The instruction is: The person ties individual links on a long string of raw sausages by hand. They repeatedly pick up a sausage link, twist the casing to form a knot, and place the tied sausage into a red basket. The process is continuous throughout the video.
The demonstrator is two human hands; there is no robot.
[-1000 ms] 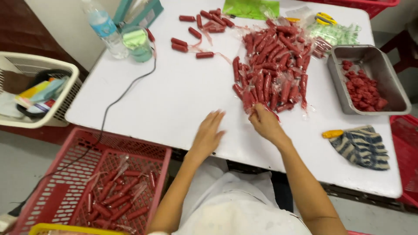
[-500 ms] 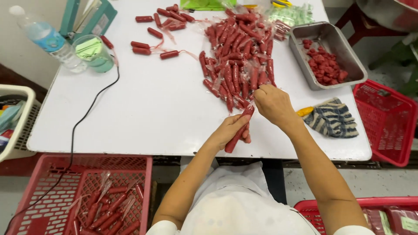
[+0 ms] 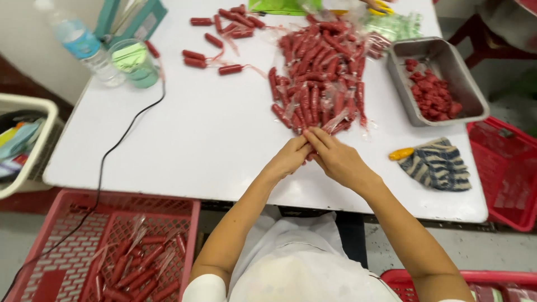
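Hands: your left hand (image 3: 290,158) and right hand (image 3: 335,159) are pressed together at the near edge of the heap, fingers closed on one wrapped red sausage (image 3: 309,156), mostly hidden between them.
Change: a second ago your hands lay apart and flat on the worktop (image 3: 212,140); half a second ago they had lifted a sausage; now they have drawn it in tight between the fingertips.
Meaning: it looks as though one piece has been singled out from the heap and is being worked on.
Just beyond your hands: the heap of wrapped sausages (image 3: 321,72).
Right of your hands: a striped cloth (image 3: 439,165); further off, a metal tray (image 3: 436,84) of red pieces.
Below your left hand: a red crate (image 3: 112,246) holding sausages.
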